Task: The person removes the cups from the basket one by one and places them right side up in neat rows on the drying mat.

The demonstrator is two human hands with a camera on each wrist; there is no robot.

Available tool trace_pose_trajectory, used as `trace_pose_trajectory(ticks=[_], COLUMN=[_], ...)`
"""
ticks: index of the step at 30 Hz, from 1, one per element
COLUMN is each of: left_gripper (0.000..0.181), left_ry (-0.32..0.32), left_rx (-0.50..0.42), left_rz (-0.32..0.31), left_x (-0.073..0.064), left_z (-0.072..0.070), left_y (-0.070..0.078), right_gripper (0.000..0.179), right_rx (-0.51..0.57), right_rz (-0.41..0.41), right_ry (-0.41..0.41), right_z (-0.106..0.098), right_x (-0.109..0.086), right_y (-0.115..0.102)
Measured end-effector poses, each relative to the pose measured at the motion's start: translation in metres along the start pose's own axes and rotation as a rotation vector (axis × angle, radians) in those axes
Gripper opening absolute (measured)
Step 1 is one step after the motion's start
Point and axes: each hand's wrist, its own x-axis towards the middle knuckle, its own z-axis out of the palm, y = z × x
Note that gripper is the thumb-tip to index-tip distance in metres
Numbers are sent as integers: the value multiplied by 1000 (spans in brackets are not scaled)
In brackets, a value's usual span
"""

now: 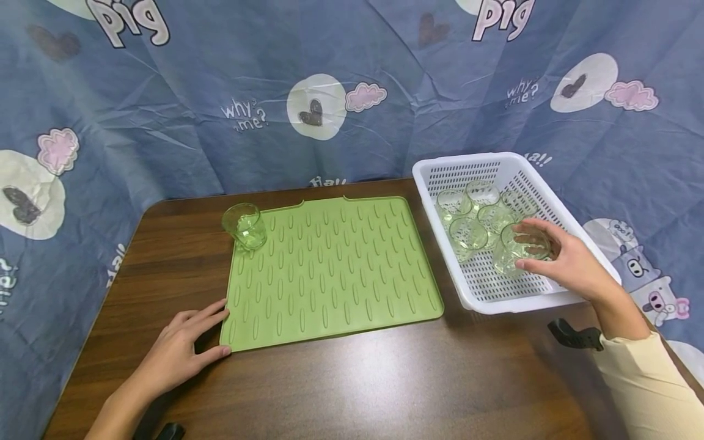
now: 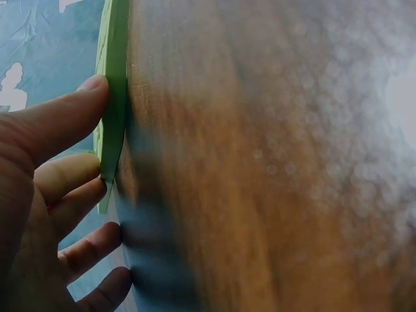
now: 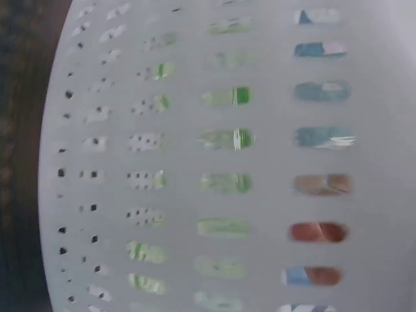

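My left hand [image 1: 178, 345] rests at the near left corner of a green ribbed mat [image 1: 330, 275], thumb and fingertips at its edge. In the left wrist view the thumb [image 2: 71, 120] touches the mat's green edge [image 2: 116, 97], with the fingers spread below. Over the near right part of a white basket, my right hand [image 1: 569, 260] grips a clear drinking glass [image 1: 508, 260], thumb in front and fingers behind. Only the basket's slotted wall [image 3: 273, 162] fills the right wrist view; hand and glass are hidden there.
Several more clear glasses [image 1: 467, 235] stand in the white plastic basket [image 1: 478, 305], left of and behind the gripped one. One glass [image 1: 245, 226] stands on the mat's far left corner. Behind the brown wooden table [image 1: 352, 391] hangs a blue printed cloth [image 1: 220, 73].
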Motion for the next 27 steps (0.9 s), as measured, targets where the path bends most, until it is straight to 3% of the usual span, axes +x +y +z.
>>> trace_pose_trajectory(ticks=[9,18,27], left_gripper=[68,67,68], left_ry=[1,-8,-23], left_rx=[-1,0,2], left_rz=[-2,-11,-17], left_x=[-1,-2,0], left_z=[0,-1,-2], left_y=[1,1,-1], right_gripper=[76,81,83], right_rx=[-52,-89,-121], right_rz=[-11,-46,-64], right_ry=[54,43,18], right_z=[-3,-3,1], right_x=[0,4,7], right_y=[-24,-57,-72])
